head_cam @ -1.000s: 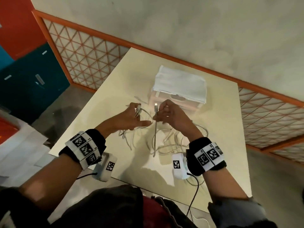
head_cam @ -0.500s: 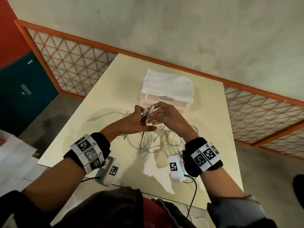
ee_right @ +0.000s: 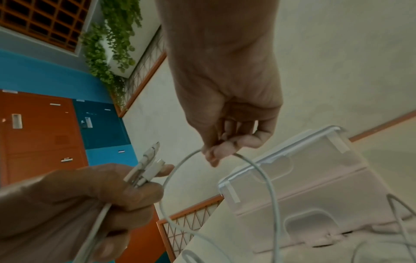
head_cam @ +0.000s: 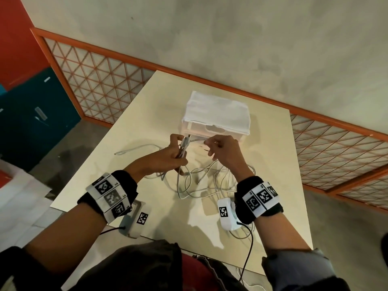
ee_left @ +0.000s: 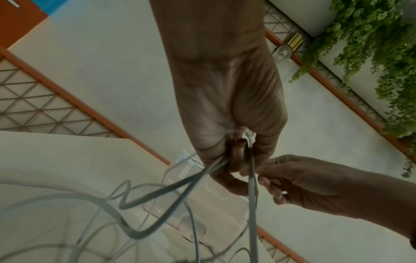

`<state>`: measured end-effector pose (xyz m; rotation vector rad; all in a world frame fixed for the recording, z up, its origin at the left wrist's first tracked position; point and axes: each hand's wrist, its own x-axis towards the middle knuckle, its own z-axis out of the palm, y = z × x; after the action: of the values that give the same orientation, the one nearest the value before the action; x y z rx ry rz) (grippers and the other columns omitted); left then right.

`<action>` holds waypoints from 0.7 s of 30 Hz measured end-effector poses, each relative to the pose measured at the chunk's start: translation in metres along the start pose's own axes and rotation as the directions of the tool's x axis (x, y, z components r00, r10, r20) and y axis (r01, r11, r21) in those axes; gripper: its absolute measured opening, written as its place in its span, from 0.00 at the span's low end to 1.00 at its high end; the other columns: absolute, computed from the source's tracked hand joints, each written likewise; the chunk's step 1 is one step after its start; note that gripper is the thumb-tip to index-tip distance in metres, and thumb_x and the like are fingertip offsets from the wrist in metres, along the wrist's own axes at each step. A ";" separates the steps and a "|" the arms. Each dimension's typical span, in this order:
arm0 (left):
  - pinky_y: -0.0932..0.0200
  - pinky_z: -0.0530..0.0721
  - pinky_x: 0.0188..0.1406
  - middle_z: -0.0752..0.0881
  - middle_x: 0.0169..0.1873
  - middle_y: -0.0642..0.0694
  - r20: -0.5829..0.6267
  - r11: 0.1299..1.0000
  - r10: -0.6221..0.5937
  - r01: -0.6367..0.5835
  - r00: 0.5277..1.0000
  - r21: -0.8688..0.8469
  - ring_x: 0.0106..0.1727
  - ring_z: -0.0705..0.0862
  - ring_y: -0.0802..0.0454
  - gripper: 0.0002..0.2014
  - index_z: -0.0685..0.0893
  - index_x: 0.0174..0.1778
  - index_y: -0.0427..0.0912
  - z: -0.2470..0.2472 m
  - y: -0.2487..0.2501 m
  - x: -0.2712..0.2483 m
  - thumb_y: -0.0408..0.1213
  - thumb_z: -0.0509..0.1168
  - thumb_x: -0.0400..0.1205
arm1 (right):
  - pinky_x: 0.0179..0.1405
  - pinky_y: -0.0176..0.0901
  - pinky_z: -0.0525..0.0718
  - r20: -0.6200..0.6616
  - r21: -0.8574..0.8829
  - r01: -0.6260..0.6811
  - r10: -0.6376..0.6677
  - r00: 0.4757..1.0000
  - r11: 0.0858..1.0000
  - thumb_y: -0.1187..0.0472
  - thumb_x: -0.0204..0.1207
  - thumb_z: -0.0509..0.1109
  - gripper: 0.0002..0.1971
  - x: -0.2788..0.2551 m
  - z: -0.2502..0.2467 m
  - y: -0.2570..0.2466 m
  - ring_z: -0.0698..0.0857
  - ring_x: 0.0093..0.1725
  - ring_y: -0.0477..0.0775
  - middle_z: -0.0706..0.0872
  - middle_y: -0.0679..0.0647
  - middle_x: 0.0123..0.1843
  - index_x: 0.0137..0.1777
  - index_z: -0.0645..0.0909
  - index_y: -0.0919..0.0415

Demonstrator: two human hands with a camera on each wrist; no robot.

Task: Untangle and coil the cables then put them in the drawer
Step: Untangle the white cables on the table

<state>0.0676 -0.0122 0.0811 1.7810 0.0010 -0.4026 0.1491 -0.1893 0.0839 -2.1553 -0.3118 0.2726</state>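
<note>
No brand name or readable writing shows on anything; the only markings are black-and-white square code tags on the wristbands [head_cam: 111,196] and on the small white wrist units.

The left hand [head_cam: 165,158] is curled round a bundle of white cable ends [head_cam: 184,145], raised above the pale cream tabletop [head_cam: 126,139]. The plugs [ee_right: 149,167] stick up out of the fist, pointing away from the person toward the drawer box, with their long axes running roughly along the thumb. From the fist the cords drop down to a loose tangle of white cables [head_cam: 201,181] lying on the table between the two forearms. One further thin white cable [head_cam: 136,149] lies stretched out flat to the left.

The right hand [head_cam: 224,152] pinches a single thin white cord [ee_right: 247,162] between thumb and fingertips; this cord arcs sideways from the bundle.

Just beyond both hands stands a translucent white plastic drawer box [head_cam: 216,120], its drawer front with the recessed handle facing the person.
</note>
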 end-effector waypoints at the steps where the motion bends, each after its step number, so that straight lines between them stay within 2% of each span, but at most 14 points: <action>1: 0.60 0.89 0.41 0.68 0.35 0.46 -0.004 1.000 0.005 -0.005 1.000 -0.021 0.32 0.75 0.54 0.24 0.52 0.65 0.45 -0.001 -0.001 0.000 0.23 0.58 0.82 | 0.37 0.42 0.83 -0.014 -0.001 -0.020 0.020 1.000 1.000 0.62 0.79 0.68 0.04 0.001 0.000 0.001 0.79 0.17 0.40 0.85 0.51 0.27 0.50 0.84 0.58; 3: 0.59 0.89 0.41 0.68 0.34 0.46 -0.008 0.999 0.020 -0.021 1.000 -0.042 0.31 0.74 0.55 0.25 0.51 0.65 0.45 -0.002 -0.001 -0.001 0.22 0.58 0.82 | 0.35 0.33 0.81 -0.023 -0.009 0.017 -0.017 1.000 1.000 0.61 0.79 0.68 0.11 0.001 0.002 0.000 0.82 0.19 0.37 0.88 0.52 0.33 0.60 0.79 0.58; 4: 0.59 0.89 0.40 0.68 0.34 0.45 -0.009 0.999 0.026 -0.026 1.000 -0.037 0.30 0.74 0.55 0.25 0.52 0.65 0.46 -0.002 0.000 -0.001 0.22 0.58 0.82 | 0.32 0.30 0.80 -0.027 0.010 0.064 -0.063 0.998 0.998 0.59 0.80 0.67 0.12 -0.001 0.004 -0.004 0.83 0.21 0.38 0.88 0.53 0.37 0.62 0.77 0.58; 7: 0.60 0.87 0.34 0.68 0.34 0.45 -0.020 1.000 0.019 -0.018 1.000 0.009 0.27 0.73 0.55 0.24 0.53 0.62 0.44 0.000 0.003 0.000 0.22 0.59 0.82 | 0.32 0.37 0.83 0.022 0.112 0.188 -0.191 0.981 0.976 0.55 0.83 0.63 0.11 -0.003 0.008 -0.020 0.86 0.30 0.46 0.89 0.57 0.43 0.60 0.80 0.58; 9: 0.62 0.83 0.31 0.68 0.35 0.45 -0.040 0.999 0.010 -0.008 0.999 0.046 0.29 0.71 0.55 0.21 0.55 0.59 0.42 0.003 0.006 0.002 0.23 0.60 0.81 | 0.32 0.37 0.84 0.071 0.170 0.206 -0.221 0.973 0.964 0.59 0.81 0.67 0.07 -0.003 0.012 -0.026 0.87 0.32 0.47 0.88 0.54 0.39 0.55 0.84 0.59; 11: 0.63 0.79 0.30 0.68 0.35 0.47 -0.060 0.998 0.002 0.001 0.998 0.058 0.30 0.70 0.56 0.18 0.58 0.56 0.41 0.006 0.006 0.005 0.25 0.61 0.81 | 0.33 0.34 0.84 0.071 0.243 0.183 -0.206 0.976 0.953 0.65 0.76 0.72 0.03 0.000 0.015 -0.024 0.87 0.31 0.45 0.87 0.52 0.34 0.48 0.86 0.63; 12: 0.63 0.79 0.31 0.67 0.34 0.48 -0.068 0.998 -0.002 0.006 0.998 0.059 0.31 0.70 0.56 0.16 0.60 0.55 0.41 0.006 0.007 0.006 0.26 0.62 0.81 | 0.33 0.34 0.84 0.058 0.292 0.157 -0.182 0.982 0.943 0.67 0.74 0.73 0.03 0.001 0.015 -0.023 0.88 0.32 0.47 0.87 0.53 0.33 0.46 0.85 0.66; 14: 0.60 0.78 0.34 0.67 0.34 0.49 -0.072 0.999 0.002 0.001 0.997 0.043 0.32 0.69 0.55 0.14 0.64 0.52 0.45 0.006 0.006 0.008 0.28 0.63 0.81 | 0.34 0.37 0.86 0.039 0.391 0.087 -0.110 0.993 0.916 0.67 0.72 0.75 0.08 0.001 0.012 -0.022 0.89 0.34 0.54 0.86 0.58 0.33 0.48 0.84 0.71; 15: 0.59 0.78 0.35 0.67 0.34 0.48 -0.071 0.999 0.008 -0.006 0.997 0.033 0.33 0.69 0.55 0.13 0.65 0.51 0.48 0.006 0.006 0.009 0.29 0.63 0.81 | 0.35 0.37 0.87 0.047 0.422 0.049 -0.076 0.996 0.905 0.65 0.73 0.75 0.10 0.002 0.011 -0.021 0.89 0.34 0.54 0.86 0.59 0.34 0.49 0.83 0.72; 18: 0.60 0.77 0.36 0.68 0.33 0.49 -0.099 1.000 0.017 -0.017 0.995 0.003 0.32 0.70 0.55 0.11 0.67 0.53 0.46 0.007 0.008 0.011 0.32 0.63 0.82 | 0.36 0.34 0.87 0.100 0.415 -0.005 -0.040 0.994 0.910 0.62 0.76 0.73 0.13 0.002 0.006 -0.018 0.86 0.32 0.44 0.84 0.58 0.35 0.51 0.84 0.74; 21: 0.62 0.76 0.36 0.68 0.31 0.52 -0.122 0.994 -0.008 -0.006 0.993 -0.113 0.28 0.70 0.60 0.02 0.70 0.48 0.46 0.009 0.010 0.014 0.36 0.58 0.85 | 0.37 0.33 0.86 0.121 0.443 -0.014 -0.045 0.992 0.896 0.65 0.75 0.73 0.08 0.002 0.002 -0.017 0.84 0.31 0.42 0.83 0.55 0.35 0.49 0.85 0.71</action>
<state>0.0803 -0.0256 0.0847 1.6911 0.1095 -0.2883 0.1484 -0.1781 0.0964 -1.6854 -0.3062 0.4312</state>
